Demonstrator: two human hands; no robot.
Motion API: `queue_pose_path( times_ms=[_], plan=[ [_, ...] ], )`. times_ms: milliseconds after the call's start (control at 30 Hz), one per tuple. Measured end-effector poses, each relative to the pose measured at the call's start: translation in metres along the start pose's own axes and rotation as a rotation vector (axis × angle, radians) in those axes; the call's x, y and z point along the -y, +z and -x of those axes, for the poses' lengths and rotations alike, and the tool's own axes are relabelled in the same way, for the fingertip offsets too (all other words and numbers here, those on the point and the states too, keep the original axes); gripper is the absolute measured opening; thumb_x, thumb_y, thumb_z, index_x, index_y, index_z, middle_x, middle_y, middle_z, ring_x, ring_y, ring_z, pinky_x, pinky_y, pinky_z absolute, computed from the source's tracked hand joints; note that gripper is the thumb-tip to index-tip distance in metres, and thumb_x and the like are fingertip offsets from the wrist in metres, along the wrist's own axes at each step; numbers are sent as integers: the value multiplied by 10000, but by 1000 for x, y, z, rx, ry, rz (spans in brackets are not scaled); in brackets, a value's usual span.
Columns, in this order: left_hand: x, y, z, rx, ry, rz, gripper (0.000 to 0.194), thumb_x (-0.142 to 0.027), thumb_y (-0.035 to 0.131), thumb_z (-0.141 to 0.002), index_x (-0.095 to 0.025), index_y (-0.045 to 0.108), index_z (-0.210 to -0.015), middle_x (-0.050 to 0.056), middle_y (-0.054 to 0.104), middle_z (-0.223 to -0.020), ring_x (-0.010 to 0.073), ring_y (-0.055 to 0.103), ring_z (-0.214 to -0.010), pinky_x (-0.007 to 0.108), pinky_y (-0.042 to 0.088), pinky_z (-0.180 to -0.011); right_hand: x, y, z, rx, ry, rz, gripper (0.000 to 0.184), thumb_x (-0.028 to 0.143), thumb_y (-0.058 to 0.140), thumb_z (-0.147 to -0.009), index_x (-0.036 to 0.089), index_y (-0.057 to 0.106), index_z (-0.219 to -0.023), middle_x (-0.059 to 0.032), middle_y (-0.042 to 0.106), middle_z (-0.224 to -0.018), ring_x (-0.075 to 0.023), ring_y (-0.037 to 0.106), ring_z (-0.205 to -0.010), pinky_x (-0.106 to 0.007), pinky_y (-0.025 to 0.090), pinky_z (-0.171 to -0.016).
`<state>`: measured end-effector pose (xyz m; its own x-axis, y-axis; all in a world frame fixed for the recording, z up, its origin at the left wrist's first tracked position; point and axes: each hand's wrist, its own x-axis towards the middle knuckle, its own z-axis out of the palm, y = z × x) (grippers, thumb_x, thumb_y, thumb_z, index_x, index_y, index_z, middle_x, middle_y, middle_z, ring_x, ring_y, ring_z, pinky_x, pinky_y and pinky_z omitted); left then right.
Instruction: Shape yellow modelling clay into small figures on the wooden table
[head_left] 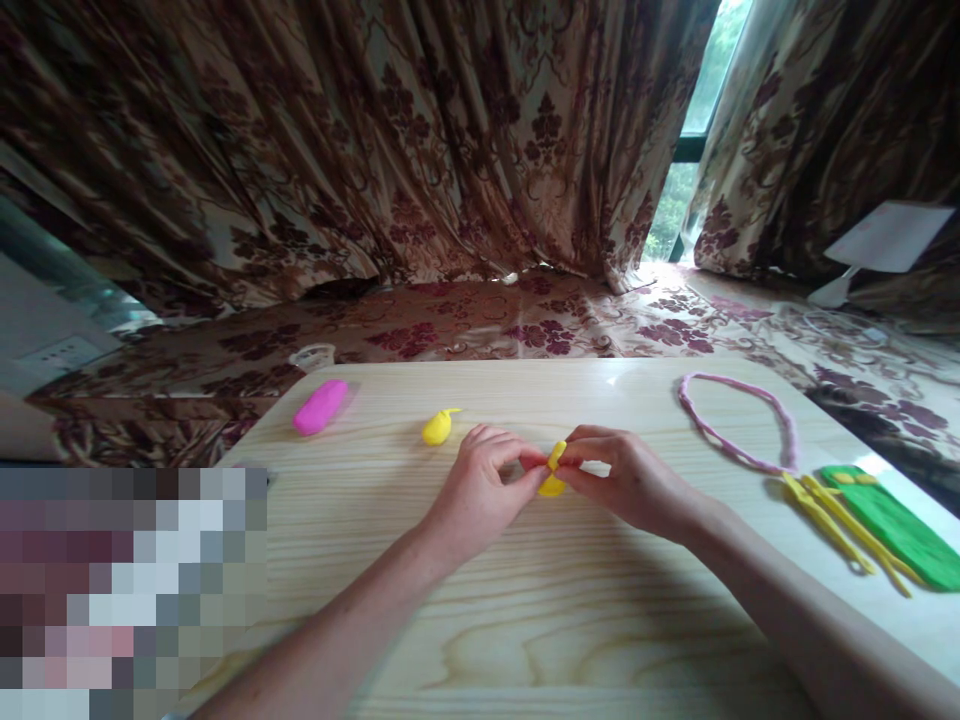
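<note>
Here, two bare hands meet over a wood-grain tabletop [465,620]. The left hand [476,490] and right hand [637,478] each have thumb and fingertips pinched together on one small yellow clay piece [552,487], near the table's middle. A yellow clay lump [436,430] lies just beyond the left hand. Light, even pressure should suit best; hard squeezing could flatten or tear something so soft.

The fingertips of the left hand [480,482] and right hand [634,478] partly hide the yellow clay piece [552,488] (its full shape cannot be told). Coarse pixel blocks [127,590] cover some of the table [465,610]; the view's right edge clips the green clay slab [896,530].
</note>
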<state>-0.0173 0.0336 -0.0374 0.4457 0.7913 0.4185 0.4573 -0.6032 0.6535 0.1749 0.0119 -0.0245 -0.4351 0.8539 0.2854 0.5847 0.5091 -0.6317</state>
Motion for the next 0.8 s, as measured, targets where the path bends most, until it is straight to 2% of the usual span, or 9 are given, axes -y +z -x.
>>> queue_pose_path(
  times_ms=[267, 467, 800],
  plan=[
    [-2, 0, -1, -10, 10, -43, 37, -199, 641, -762, -223, 667, -750, 0, 679, -770, 173, 584, -828, 369, 376, -905, -2, 3, -1, -21, -8, -14, 145, 153, 546, -850, 180, 689, -843, -31, 645, -829, -140, 601, -759, -232, 437, -693],
    [-4, -2, -1, -9, 3, -85, 73, -189, 652, -751, -252, 685, -735, -12, 686, -774, 175, 598, -827, 442, 243, -1023, -2, 3, -1, -25, -7, -5, 163, 174, 539, -858, 169, 698, -825, -32, 665, -782, -145, 610, -722, -241, 446, -685],
    [-4, -2, -1, -6, -6, -97, 79, -183, 655, -741, -247, 692, -715, -3, 691, -764, 186, 601, -823, 427, 315, -977, -2, 4, 0, -17, -10, 7, 159, 170, 538, -854, 166, 687, -800, -34, 655, -794, -142, 604, -729, -238, 447, -696]
  ],
)
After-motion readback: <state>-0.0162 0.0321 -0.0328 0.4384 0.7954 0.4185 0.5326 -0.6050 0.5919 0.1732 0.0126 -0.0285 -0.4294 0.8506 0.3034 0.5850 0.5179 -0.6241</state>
